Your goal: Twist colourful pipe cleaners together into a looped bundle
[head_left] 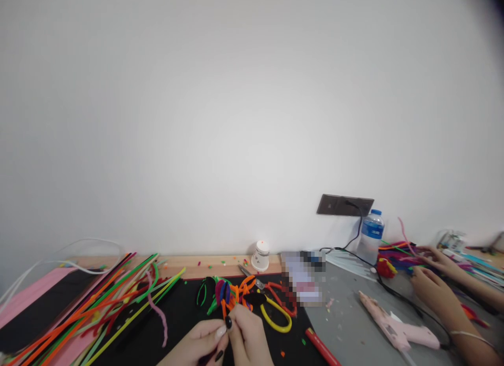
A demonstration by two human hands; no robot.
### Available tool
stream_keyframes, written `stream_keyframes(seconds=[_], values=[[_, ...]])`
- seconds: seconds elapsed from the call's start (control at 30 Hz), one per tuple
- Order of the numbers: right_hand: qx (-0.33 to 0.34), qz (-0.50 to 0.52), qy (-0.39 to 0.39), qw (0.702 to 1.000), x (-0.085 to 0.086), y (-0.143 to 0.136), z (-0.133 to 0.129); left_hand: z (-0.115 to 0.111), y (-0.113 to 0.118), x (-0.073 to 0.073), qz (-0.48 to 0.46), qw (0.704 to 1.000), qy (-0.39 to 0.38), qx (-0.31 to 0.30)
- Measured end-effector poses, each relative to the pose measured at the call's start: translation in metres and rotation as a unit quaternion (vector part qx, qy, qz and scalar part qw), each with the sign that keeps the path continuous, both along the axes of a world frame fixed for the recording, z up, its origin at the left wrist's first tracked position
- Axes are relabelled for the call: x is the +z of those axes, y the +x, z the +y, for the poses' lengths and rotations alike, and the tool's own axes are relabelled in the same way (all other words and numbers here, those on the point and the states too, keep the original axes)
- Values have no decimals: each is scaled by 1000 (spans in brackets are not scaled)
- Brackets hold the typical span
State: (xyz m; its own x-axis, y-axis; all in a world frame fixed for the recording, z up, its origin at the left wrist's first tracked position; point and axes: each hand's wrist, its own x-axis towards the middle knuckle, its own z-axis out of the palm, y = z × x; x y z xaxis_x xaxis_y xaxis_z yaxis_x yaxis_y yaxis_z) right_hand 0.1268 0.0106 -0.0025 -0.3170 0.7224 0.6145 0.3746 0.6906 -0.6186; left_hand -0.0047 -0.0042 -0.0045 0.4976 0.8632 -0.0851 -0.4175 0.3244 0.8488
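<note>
At the bottom middle, my left hand (199, 341) and my right hand (248, 337) are pinched together, fingertips touching. What they hold between them is too small and hidden to make out. Just beyond the fingertips lies a bunch of bent pipe cleaners (236, 292) in orange, purple and green on the black mat (183, 308). Scissors with a yellow handle (277, 319) lie right of my right hand, with red-handled pliers (283, 295) behind them.
Long colored pipe cleaners (98, 308) spread at the left. A white paper cup (260, 255) stands by the wall. To the right are a pink glue gun (397, 326), a water bottle (370, 237), a red marker (321, 347) and another person's hands (435, 290).
</note>
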Motion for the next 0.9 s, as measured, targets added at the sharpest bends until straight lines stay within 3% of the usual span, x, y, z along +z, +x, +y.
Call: stream_keyframes(seconds=[0.17,0.27,0.43,0.6,0.8,0.9], values=[[-44,60,-137,988,-1,3,4,10,8,-13,47,992,100,54],[-10,74,-165,983,6,4,6,10,6,-13,120,980,139,77],[2,46,-144,988,9,4,6,9,5,-12,132,979,139,64],[-22,16,-91,995,3,2,0,10,4,-16,36,997,62,18],[14,50,-5,999,8,0,-8,9,-1,-5,-15,994,42,-104],[12,39,-20,999,10,1,-6,9,0,-4,-1,994,51,-97]])
